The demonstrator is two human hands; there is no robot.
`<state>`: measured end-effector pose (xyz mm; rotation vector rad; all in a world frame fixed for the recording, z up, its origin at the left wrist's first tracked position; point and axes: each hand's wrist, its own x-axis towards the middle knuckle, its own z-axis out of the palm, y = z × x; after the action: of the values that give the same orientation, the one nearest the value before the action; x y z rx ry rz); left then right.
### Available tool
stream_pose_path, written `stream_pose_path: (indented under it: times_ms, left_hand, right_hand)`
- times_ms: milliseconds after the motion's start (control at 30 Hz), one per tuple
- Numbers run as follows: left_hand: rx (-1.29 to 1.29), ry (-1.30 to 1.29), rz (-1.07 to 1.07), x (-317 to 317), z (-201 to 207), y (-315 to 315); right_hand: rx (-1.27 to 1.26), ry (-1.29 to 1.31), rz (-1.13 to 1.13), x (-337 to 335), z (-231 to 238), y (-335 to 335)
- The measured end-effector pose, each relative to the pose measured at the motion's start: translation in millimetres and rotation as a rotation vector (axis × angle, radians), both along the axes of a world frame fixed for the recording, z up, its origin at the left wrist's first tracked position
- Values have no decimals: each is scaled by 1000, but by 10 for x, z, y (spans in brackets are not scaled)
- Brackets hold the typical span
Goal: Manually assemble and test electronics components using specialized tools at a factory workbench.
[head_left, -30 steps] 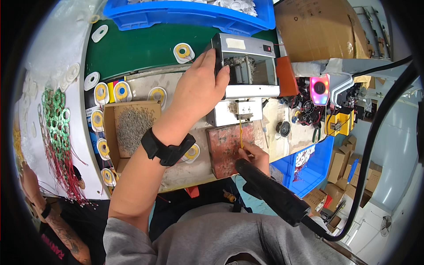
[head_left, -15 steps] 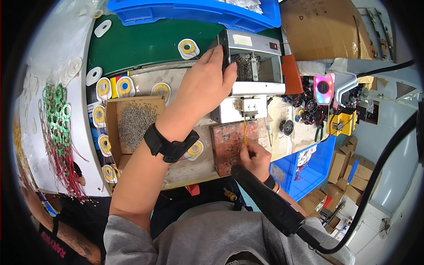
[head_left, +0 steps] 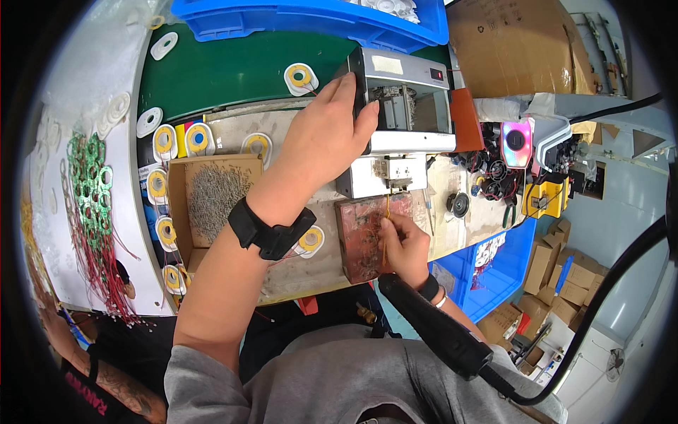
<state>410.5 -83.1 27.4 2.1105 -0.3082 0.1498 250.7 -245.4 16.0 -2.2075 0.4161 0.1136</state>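
A grey box-shaped screw feeder [head_left: 406, 143] with a window stands on the bench; small screws and a metal rail show inside. My left hand [head_left: 321, 134] grips its left side, the fingers along the edge and the thumb at the window frame. Just below the feeder's white front block [head_left: 364, 180], my right hand [head_left: 405, 244] is closed on a thin yellow tool [head_left: 388, 205]. This tool points up at the metal outlet [head_left: 400, 169]; its exact kind is too small to tell. Under it lies a worn reddish block [head_left: 360, 237].
An open cardboard box of screws [head_left: 215, 205] stands left, with several white and yellow ring parts [head_left: 165, 141] around it. A blue bin [head_left: 311, 21] is at the back, another [head_left: 505, 272] lower right. A speaker-like disc [head_left: 458, 205] lies right. Another person's arm [head_left: 113, 381] shows lower left.
My right hand has drawn slightly down and left with the yellow tool, which now stands lower. The rail inside the feeder window has shifted. My left hand stays where it was.
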Motion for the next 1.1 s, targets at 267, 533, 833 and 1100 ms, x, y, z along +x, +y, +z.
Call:
stream_pose_path:
  times_ms: [267,533,833,1100]
  left_hand:
    - [-10,-12,12,-5,2,-33]
    - [-1,14,21,-45,32,-3]
    - [34,49,36,-42,64,9]
    - [20,63,18,-41,110,1]
  right_hand:
    - [92,49,-42,95,-89,-90]
    - [347,277,-67,-86,-22,-82]
    - [434,181,-300,20,-11,13]
    - [449,99,-206,-49,-117,37]
